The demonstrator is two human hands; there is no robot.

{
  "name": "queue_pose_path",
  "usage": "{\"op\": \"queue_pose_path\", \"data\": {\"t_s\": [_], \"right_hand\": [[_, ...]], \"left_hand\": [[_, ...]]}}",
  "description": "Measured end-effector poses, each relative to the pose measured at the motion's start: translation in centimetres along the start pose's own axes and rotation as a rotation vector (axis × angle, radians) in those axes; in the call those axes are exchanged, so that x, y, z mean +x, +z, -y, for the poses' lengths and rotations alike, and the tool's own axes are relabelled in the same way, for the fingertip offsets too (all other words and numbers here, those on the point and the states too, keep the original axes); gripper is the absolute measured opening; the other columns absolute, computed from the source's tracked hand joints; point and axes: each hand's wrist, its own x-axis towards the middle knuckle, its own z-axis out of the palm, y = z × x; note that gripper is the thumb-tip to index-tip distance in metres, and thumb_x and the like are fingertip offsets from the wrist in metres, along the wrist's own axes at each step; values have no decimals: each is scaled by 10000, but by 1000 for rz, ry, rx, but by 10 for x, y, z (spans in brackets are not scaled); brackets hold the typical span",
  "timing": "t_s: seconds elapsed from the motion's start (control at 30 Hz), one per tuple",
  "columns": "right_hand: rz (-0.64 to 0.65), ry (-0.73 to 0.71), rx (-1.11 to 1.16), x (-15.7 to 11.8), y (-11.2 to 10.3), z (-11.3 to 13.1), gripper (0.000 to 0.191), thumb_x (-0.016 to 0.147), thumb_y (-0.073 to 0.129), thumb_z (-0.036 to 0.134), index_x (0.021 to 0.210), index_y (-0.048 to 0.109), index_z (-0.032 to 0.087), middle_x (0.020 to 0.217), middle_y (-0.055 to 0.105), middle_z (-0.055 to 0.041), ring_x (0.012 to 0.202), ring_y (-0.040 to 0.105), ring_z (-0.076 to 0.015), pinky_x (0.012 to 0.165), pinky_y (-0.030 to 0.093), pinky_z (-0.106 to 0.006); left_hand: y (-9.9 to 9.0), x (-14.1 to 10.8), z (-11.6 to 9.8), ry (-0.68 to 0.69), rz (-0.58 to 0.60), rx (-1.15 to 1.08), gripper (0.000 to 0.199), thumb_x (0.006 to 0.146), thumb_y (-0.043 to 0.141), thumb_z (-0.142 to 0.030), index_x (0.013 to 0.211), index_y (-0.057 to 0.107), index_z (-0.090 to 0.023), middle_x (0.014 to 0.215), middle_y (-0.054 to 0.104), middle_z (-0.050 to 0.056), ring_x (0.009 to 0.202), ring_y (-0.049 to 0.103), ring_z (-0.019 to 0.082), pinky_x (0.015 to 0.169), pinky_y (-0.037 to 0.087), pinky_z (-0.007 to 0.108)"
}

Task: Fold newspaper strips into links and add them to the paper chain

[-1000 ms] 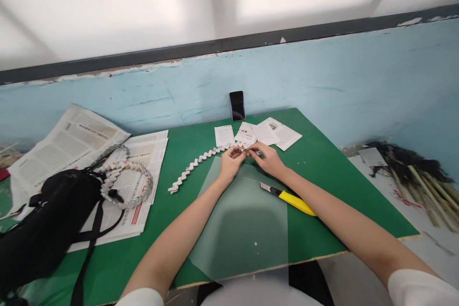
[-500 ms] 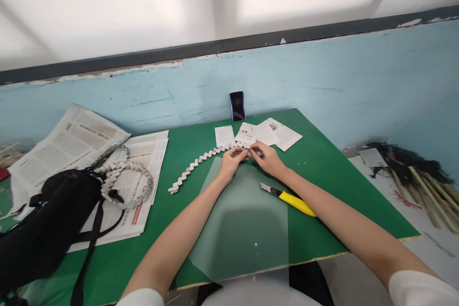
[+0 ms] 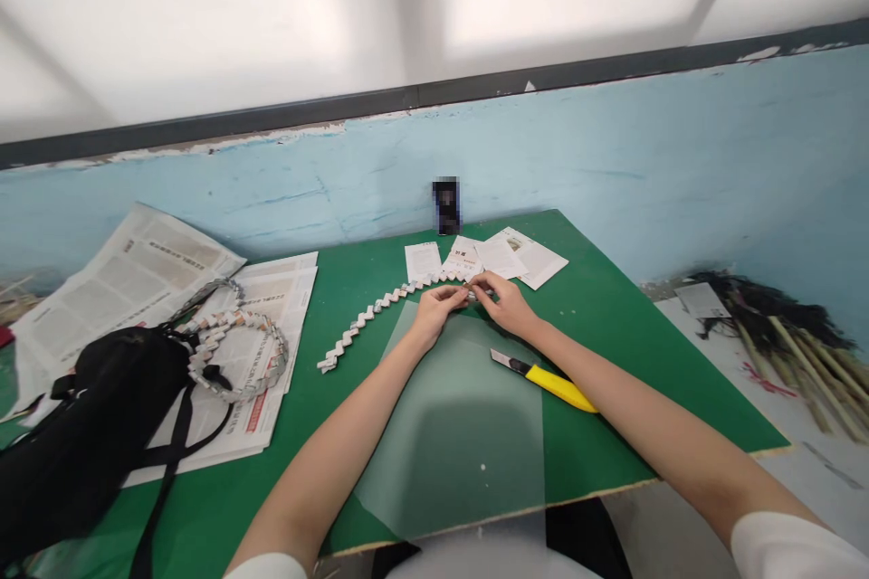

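A zigzag chain of folded paper (image 3: 370, 312) curves over the green table (image 3: 597, 326) up to my hands. My left hand (image 3: 440, 306) and my right hand (image 3: 501, 300) meet at its far right part, fingers pinched close together. Between the fingertips is a small folded paper piece, too small to make out well. More of the chain shows just under my right hand. A yellow utility knife (image 3: 560, 387) with its blade out lies beside my right forearm, on the edge of a translucent sheet (image 3: 468, 434).
Small printed papers (image 3: 422, 261) lie behind my hands. A phone (image 3: 446, 206) leans on the blue wall. At the left are newspapers (image 3: 291, 289), a coiled paper chain (image 3: 272, 362) and a black bag (image 3: 122, 398). Sticks (image 3: 815, 362) lie on the floor at the right.
The view has tilted and shifted slightly. My fingers have moved a little around the small paper piece, and more of the chain shows under my right hand.
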Motion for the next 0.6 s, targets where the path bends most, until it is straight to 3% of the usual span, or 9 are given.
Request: {"op": "queue_pose_path", "data": {"t_s": [0.1,0.3,0.6], "right_hand": [[10,-23,38,1,-1,2,168,1042,491,297,1098,636,235,1033,680,-74,958,645,-225,836,521,-363],[-28,5,91,5,-1,3,147,1018,550,344,1037,645,234,1040,585,-79,904,612,-218,822,519,-379],[15,11,90,5,5,-6,147,1051,466,314,974,549,221,1025,536,-78,932,558,-215,806,481,-364]], "left_hand": [[-1,0,0,-2,17,9,390,614,931,-405,849,781,-132,855,757,63,753,675,155,851,535,318],[-1,0,-2,7,52,55,399,632,919,-433,846,768,-132,845,748,60,754,669,161,834,522,312],[0,0,-2,28,71,82,422,662,895,-483,849,753,-132,825,726,47,745,652,146,810,513,288]]}}
